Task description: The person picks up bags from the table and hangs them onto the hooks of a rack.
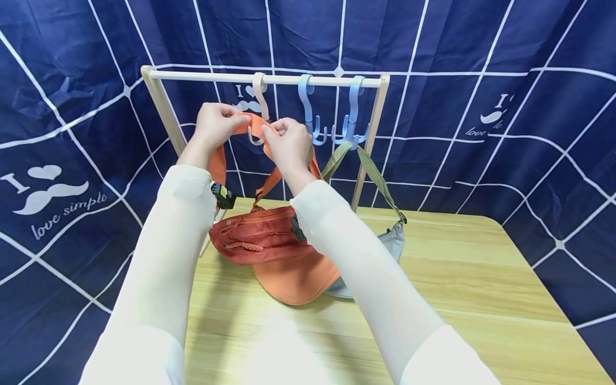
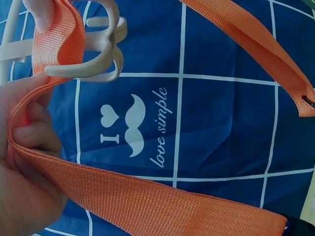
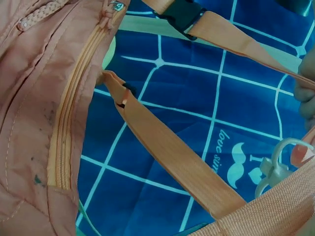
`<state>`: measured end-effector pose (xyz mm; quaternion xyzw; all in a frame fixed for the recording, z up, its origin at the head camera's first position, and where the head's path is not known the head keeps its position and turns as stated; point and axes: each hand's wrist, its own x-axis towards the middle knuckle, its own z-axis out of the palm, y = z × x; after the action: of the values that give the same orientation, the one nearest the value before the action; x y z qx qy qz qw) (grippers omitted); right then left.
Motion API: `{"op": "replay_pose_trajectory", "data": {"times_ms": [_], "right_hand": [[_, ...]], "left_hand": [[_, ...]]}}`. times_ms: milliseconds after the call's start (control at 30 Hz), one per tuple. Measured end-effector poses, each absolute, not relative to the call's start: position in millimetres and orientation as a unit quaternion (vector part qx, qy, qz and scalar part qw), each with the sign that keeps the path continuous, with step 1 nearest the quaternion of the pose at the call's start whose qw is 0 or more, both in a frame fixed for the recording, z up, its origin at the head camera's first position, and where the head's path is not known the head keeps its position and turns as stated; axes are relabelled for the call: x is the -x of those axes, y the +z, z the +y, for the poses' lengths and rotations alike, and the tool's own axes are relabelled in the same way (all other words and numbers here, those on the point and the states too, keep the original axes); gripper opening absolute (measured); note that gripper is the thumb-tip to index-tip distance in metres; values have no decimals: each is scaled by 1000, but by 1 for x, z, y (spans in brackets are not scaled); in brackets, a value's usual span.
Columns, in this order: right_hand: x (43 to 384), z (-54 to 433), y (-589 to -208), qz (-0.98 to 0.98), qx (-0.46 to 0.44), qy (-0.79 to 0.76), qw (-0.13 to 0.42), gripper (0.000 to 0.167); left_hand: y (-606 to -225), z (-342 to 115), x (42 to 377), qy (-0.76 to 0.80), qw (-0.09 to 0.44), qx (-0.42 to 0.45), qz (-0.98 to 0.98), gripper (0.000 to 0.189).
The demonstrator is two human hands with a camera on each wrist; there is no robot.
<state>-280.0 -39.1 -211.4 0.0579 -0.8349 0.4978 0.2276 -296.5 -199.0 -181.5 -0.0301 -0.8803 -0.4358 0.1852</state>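
With thumb and fingers, my left hand [image 1: 214, 128] pinches an orange webbing strap [image 1: 234, 130]. My right hand [image 1: 292, 145] pinches the same strap a little further right. Between the hands, the strap meets the lower prongs of a beige hook [image 1: 260, 99]; in the left wrist view, one prong [image 2: 81, 69] crosses in front of the webbing. Below hangs the strap's rust-red waist bag [image 1: 262, 235], zipped, partly behind my right sleeve. A black buckle [image 3: 181, 17] shows on the strap in the right wrist view. An orange rounded panel [image 1: 295, 278] shows below the bag.
The beige hook hangs on a wooden rack's white rail [image 1: 207, 76]. Two blue hooks [image 1: 306, 101] hang to its right; the farther one carries a bag by its green strap [image 1: 377, 174]. Its grey body [image 1: 395, 240] is partly hidden. Underneath is a wooden table [image 1: 462, 267].
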Motion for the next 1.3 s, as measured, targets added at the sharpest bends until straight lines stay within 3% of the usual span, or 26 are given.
{"op": "replay_pose_trajectory", "data": {"times_ms": [600, 1300], "right_hand": [[275, -51, -232, -784, -41, 571, 241, 20], [270, -49, -244, -795, -17, 569, 207, 27]], "left_hand": [[-189, -205, 296, -435, 146, 19, -888, 32], [-205, -222, 297, -482, 157, 83, -858, 29]]}}
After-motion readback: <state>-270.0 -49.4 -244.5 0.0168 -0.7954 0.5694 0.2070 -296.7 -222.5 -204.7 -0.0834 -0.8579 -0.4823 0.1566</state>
